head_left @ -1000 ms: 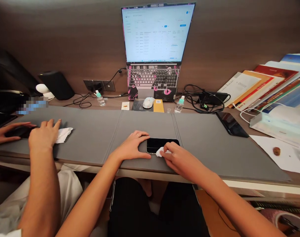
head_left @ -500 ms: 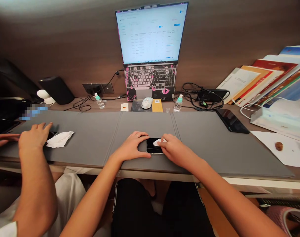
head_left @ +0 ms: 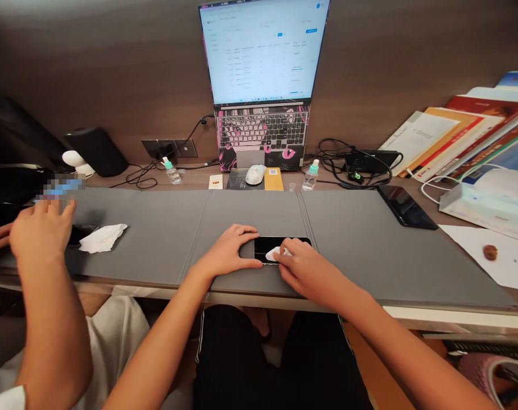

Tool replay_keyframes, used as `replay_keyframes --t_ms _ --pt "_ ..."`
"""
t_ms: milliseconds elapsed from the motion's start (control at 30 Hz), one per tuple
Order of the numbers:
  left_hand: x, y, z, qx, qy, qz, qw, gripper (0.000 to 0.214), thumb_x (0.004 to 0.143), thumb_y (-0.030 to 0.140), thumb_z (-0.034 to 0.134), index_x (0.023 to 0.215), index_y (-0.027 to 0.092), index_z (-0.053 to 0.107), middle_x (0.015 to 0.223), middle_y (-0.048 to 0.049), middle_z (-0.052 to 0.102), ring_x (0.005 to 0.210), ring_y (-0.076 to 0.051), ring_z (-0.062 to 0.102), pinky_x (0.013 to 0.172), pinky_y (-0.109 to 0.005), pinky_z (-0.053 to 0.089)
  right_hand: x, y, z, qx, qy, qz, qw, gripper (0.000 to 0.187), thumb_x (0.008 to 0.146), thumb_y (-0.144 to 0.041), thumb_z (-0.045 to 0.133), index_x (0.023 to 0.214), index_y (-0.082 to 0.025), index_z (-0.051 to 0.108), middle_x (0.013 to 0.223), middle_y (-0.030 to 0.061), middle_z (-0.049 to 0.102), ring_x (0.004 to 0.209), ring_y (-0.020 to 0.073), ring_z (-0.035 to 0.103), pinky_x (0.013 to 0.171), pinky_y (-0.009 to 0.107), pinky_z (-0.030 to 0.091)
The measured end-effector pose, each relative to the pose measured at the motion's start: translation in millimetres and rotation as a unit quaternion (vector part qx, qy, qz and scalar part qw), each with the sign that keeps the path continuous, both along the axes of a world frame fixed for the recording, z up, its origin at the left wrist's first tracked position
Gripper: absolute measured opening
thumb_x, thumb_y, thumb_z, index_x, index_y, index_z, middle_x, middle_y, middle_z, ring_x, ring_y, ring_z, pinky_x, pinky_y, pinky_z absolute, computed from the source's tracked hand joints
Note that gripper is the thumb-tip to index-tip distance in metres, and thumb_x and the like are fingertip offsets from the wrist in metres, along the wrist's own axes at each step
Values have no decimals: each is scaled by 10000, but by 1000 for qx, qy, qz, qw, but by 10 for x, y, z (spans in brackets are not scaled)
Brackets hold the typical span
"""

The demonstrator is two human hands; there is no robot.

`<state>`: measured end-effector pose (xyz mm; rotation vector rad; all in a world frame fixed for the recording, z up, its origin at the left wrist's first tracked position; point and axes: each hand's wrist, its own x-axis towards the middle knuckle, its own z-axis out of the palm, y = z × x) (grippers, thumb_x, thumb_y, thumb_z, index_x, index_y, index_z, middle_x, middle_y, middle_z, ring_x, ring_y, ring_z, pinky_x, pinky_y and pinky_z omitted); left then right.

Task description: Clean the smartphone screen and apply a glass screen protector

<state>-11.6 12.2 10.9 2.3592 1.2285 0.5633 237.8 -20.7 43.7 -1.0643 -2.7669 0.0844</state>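
Note:
A smartphone [head_left: 264,244] lies flat on the grey desk mat, its dark screen facing up. My left hand [head_left: 229,250] grips its left end, thumb at the near edge and fingers at the far edge. Pinched in the fingers of my right hand [head_left: 304,263] is a folded white tissue [head_left: 272,254], pressed on the screen. My right hand covers part of the phone's near right side.
Behind the mat [head_left: 165,228] stand a laptop [head_left: 263,131], a mouse [head_left: 255,174] and two spray bottles [head_left: 311,176] [head_left: 172,172]. A tablet [head_left: 406,208] and books [head_left: 464,136] are at right. At left, another person's hand [head_left: 43,228] is near a crumpled tissue [head_left: 103,238].
My right hand has moved towards me on the phone with the tissue, uncovering its far right corner. My left hand stays on the phone. The other person's hand has shifted left.

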Motion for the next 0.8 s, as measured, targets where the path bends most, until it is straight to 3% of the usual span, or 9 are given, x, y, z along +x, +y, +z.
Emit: replay_keyframes --t_ms 133,233,367,433,667,800 --pt "-4 10 -11 -1 -2 0 1000 677 777 565 782 1354 259 606 1426 -74 560 1325 -298 469 1155 -467 397 -106 112 -25 13 -6 -29 999 284 1010 -184 426 1117 -155 687 998 119 596 855 225 525 745 344 371" --pt "-25 5 -12 -8 -26 1 1000 756 795 674 706 1398 241 561 1417 -96 574 1313 -299 485 1151 -466 392 -216 228 -47 2 -2 -49 999 293 1015 -199 438 1166 -167 688 1033 125 604 909 236 531 765 347 371" --pt "-46 -23 21 -33 -114 3 993 758 991 719 195 1544 232 369 1402 -78 614 1299 -269 519 1155 -444 369 -372 288 -62 4 3 -61 998 260 1013 -250 484 1139 -165 695 1054 128 612 915 235 540 798 352 395" --pt "-39 -38 44 -35 -130 14 991 770 1006 683 68 1560 226 345 1371 -64 644 1270 -268 544 1153 -441 362 -445 254 -77 15 3 -64 998 263 1006 -293 514 1150 -156 687 1072 137 620 927 247 548 798 361 405" --pt "-42 -11 82 11 -90 14 996 507 1065 496 171 1472 447 468 1283 89 701 1229 -205 582 1084 -388 440 -350 46 -187 57 43 -45 996 280 986 -278 549 1230 -183 649 1135 143 653 984 285 586 814 422 417" --pt "-58 -16 54 11 -83 -1 996 498 1065 493 249 1373 343 611 1309 24 686 1269 -226 553 1117 -390 425 -40 -29 -161 62 40 -76 994 268 1003 -271 508 1210 -210 666 1122 133 667 970 280 614 810 435 425"
